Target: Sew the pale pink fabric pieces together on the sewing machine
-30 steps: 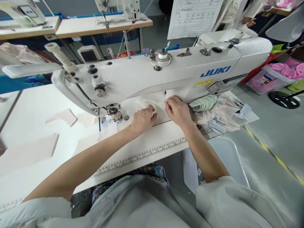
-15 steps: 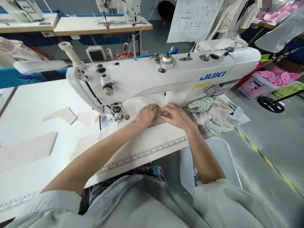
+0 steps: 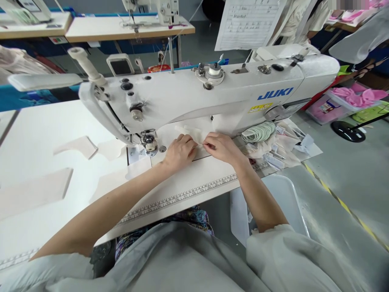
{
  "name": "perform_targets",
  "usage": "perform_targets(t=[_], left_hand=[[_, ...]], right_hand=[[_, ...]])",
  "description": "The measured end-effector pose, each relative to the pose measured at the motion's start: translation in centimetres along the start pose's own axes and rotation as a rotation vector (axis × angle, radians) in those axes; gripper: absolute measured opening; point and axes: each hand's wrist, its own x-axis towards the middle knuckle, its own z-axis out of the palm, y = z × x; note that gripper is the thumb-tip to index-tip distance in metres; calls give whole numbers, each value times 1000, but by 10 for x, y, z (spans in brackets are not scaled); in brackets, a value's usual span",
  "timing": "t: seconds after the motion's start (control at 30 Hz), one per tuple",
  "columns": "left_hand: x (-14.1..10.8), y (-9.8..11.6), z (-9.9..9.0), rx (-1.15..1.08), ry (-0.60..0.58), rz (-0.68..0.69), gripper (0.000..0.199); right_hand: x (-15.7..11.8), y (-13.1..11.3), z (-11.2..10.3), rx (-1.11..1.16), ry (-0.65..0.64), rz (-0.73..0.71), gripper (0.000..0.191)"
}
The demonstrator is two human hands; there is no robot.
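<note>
My left hand [image 3: 181, 152] rests on the sewing machine bed with its fingers curled down, closed on one side of a small cream fabric piece [image 3: 196, 133]. From the right, my right hand [image 3: 223, 149] pinches the same fabric between thumb and fingers. The cloth is pale against the white bed, and the fingers partly cover it. Over both hands runs the arm of a white JUKI sewing machine [image 3: 188, 99]. Its needle and presser foot area [image 3: 149, 146] lies left of my left hand.
Cut pale fabric pieces [image 3: 80, 148] lie on the table at left. Right of my hands are a coil of pale green cord [image 3: 258, 132] and a heap of tagged fabric pieces [image 3: 284, 148]. A ruler strip [image 3: 182, 198] runs along the front edge; a plastic bin [image 3: 273, 194] stands below.
My left hand has shifted slightly left and down, away from my right hand. The right fingers have closed into a pinch, and more of the cream fabric shows between the hands.
</note>
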Motion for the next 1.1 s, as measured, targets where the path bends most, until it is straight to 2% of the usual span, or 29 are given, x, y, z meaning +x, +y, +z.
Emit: perform_targets(t=[0.33, 0.57, 0.67, 0.73, 0.8, 0.93, 1.1], left_hand=[[19, 6, -1, -47, -41, -186, 16], [24, 3, -1, -160, -69, -270, 15], [26, 1, -2, -209, -86, -303, 13], [28, 1, -4, -231, -99, -316, 13], [29, 2, -5, -239, -111, -320, 14], [28, 2, -6, -202, -109, -307, 15], [24, 4, -4, -81, -80, -247, 11]], right_hand=[[-1, 4, 3, 41, 23, 16, 20], [-6, 3, 1, 144, -6, -22, 9], [-6, 2, 2, 105, -16, -19, 16], [-6, 1, 3, 67, -12, -12, 16], [-5, 2, 5, 31, 3, -12, 6], [-4, 5, 6, 38, 24, -26, 19], [-6, 14, 4, 153, 91, -4, 21]])
